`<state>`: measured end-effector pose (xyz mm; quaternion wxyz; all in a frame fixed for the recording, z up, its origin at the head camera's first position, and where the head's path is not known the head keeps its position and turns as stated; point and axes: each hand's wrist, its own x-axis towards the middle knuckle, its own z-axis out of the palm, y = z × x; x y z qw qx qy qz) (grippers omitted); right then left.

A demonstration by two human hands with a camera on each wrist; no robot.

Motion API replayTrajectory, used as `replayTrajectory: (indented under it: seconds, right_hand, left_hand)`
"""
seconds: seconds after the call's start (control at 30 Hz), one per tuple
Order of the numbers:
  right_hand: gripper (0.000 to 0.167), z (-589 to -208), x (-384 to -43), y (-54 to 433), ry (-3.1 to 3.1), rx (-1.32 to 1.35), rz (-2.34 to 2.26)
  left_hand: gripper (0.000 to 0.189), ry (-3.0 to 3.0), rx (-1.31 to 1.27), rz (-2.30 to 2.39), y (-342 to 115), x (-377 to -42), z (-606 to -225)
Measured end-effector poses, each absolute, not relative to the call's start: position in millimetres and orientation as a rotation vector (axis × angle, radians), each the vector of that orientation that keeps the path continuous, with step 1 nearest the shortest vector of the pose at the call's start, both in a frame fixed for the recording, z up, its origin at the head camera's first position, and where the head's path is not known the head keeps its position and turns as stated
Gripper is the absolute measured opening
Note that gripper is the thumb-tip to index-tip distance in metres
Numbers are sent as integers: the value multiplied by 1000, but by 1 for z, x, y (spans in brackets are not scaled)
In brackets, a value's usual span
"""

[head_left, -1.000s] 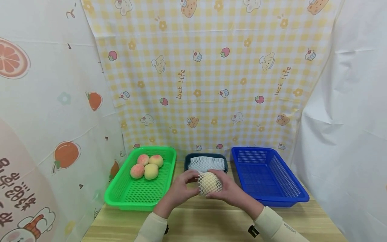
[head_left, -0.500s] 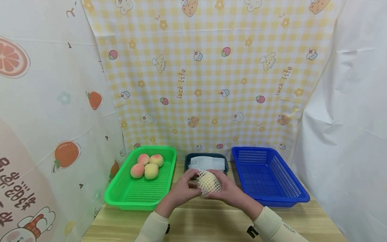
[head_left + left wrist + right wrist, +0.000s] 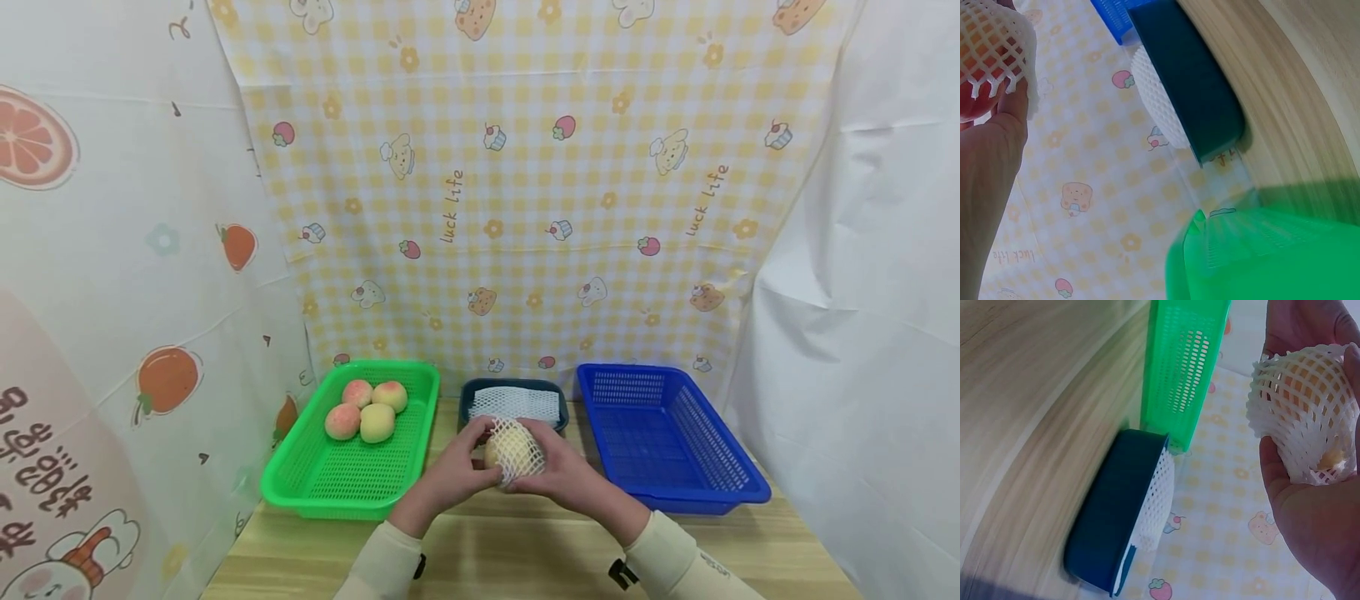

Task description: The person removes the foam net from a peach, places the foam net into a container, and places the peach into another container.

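Note:
Between both hands is a peach point(image 3: 491, 455) partly inside a white foam fruit net point(image 3: 519, 457), held above the table in the head view. My left hand point(image 3: 456, 468) holds its left side, fingertips at the net's edge. On the other side my right hand point(image 3: 561, 472) grips the netted part, thumb below and fingers above. The left wrist view shows red peach skin point(image 3: 969, 105) below the jagged net edge point(image 3: 994, 84). In the right wrist view the net point(image 3: 1294, 400) covers most of the fruit, and the right fingers wrap it.
A green basket point(image 3: 330, 504) with several peaches point(image 3: 377, 423) stands left. Behind the hands, a dark teal tray point(image 3: 564, 410) holds foam nets point(image 3: 517, 403). A blue basket point(image 3: 645, 454) stands right. Patterned cloth point(image 3: 487, 183) hangs behind the wooden table point(image 3: 510, 550).
The peach's left side now shows bare beside the net, where mesh lay over it before. Both hands stay in nearly the same place with small finger shifts.

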<state>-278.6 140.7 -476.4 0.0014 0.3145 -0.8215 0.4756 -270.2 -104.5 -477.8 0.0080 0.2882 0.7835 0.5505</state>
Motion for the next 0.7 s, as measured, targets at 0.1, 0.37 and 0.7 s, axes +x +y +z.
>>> replayTrajectory:
  seconds: [0.1,0.37,0.7]
  right_hand:
    - [90,-476,-279,140,-2573,1000,1496]
    - [91,-470,-280,142,-2589,1046,1462]
    - [88,-466,-277,146,-2591,1047,1390]
  left_hand:
    - [62,2447,901,1722,-104,-270,-478]
    - [64,2426,920,1781,-104,-272,-480]
    - [60,2490,982,1757,-108,-277,-481]
